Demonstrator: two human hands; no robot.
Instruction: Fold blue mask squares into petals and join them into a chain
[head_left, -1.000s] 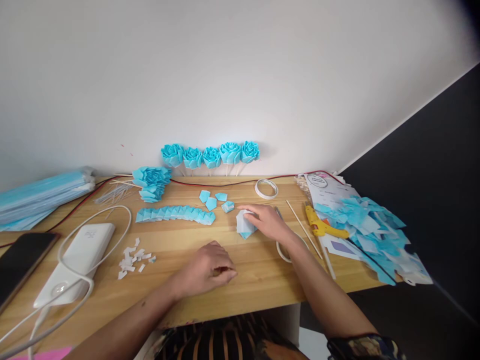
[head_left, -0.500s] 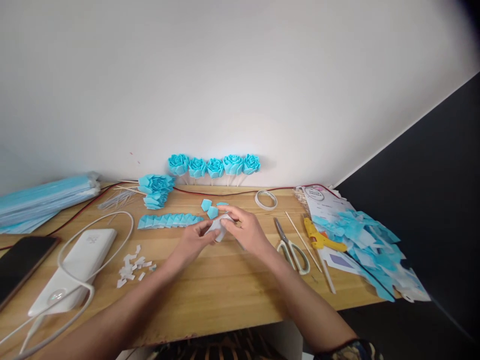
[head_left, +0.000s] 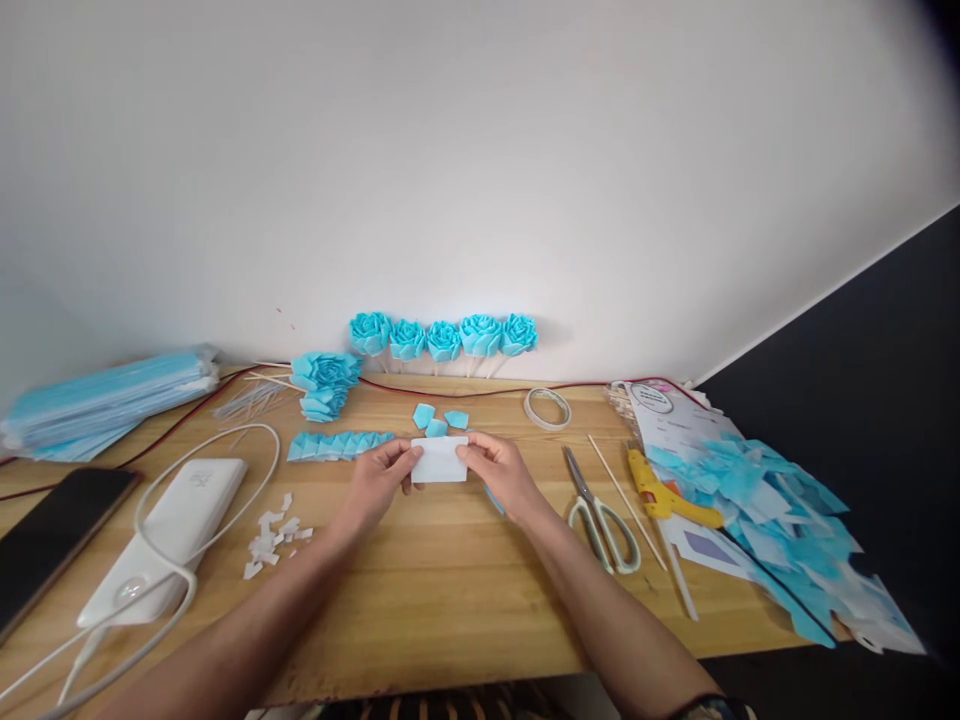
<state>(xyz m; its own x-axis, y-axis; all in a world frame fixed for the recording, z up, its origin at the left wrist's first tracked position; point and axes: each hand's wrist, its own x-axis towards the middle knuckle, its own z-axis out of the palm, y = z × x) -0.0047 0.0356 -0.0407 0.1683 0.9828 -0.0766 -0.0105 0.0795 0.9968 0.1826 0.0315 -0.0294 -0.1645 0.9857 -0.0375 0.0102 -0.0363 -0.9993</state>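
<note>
A small white rectangular piece (head_left: 439,462), paper or thin fabric, is stretched flat between my two hands above the table. My left hand (head_left: 382,475) pinches its left edge between thumb and fingers. On the opposite edge, my right hand (head_left: 499,468) pinches it the same way. Just beyond lie a few small blue cut petals (head_left: 424,416). A row of folded blue pieces (head_left: 330,446) rests left of my left hand. A blue edge of something shows under my right hand, mostly hidden.
Blue flowers on sticks (head_left: 444,341) lean against the wall, with more flowers (head_left: 326,383) lying left. Scissors (head_left: 600,520), a yellow glue gun (head_left: 667,495), a tape roll (head_left: 547,393) and blue scraps (head_left: 780,500) are right. White bits (head_left: 270,538), a power bank (head_left: 165,540) and a phone (head_left: 64,535) sit left.
The white piece was tilted and partly covered by my fingers; now it is spread level and flat, with my hands farther apart. The whole view has shifted slightly.
</note>
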